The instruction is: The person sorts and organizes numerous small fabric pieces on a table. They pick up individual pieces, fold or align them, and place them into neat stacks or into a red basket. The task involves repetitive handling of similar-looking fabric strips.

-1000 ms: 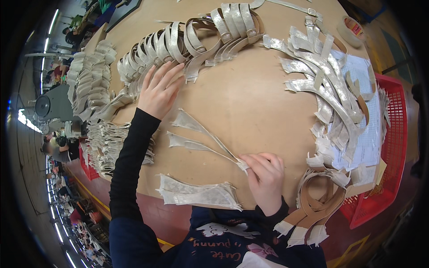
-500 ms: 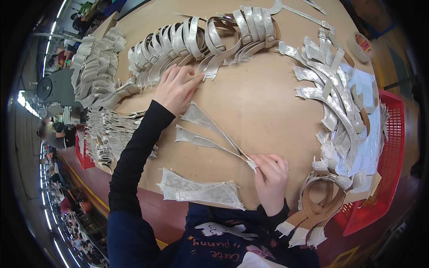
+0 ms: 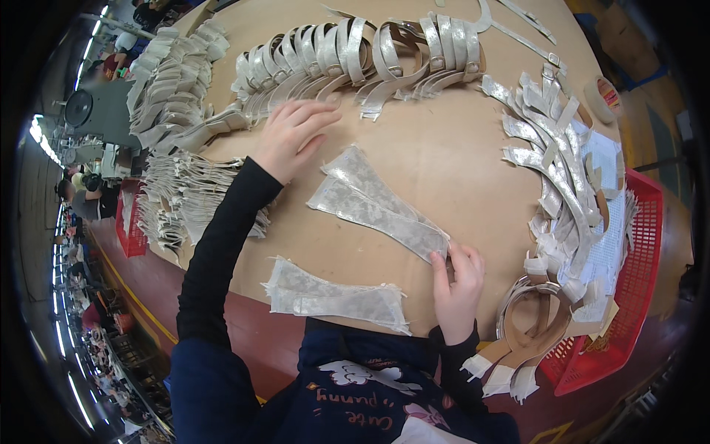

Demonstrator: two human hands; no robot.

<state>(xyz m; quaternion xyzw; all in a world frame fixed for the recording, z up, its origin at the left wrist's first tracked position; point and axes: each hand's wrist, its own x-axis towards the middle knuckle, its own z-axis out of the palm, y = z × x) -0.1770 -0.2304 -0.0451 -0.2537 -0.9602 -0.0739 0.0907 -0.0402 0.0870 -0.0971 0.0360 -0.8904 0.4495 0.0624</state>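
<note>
A flared silver-white shoe-upper piece [image 3: 381, 203] lies slanted over the table, its wide end toward the far left. My right hand [image 3: 458, 285] pinches its narrow end between thumb and fingers. Beyond the wide end, my left hand [image 3: 296, 137] hovers with fingers stretched and nothing in them. It is nearest to a row of looped silver straps with buckles [image 3: 314, 55]. Close to my body, a similar silver-white flared piece [image 3: 336, 296] rests flat near the table edge.
Stacked silver pieces [image 3: 174, 81] and a pile of folded pieces [image 3: 196, 196] fill the left side. On the right lie loose silver straps [image 3: 558, 155], a tape roll [image 3: 603, 100], paper sheets [image 3: 606, 166] and coiled brown-backed straps [image 3: 532, 325]. A red basket [image 3: 640, 274] stands beyond the table edge.
The piece in my right hand has turned from edge-on, with its two ends apart, to broad face up. My left hand has lifted off the straps and its fingers have spread.
</note>
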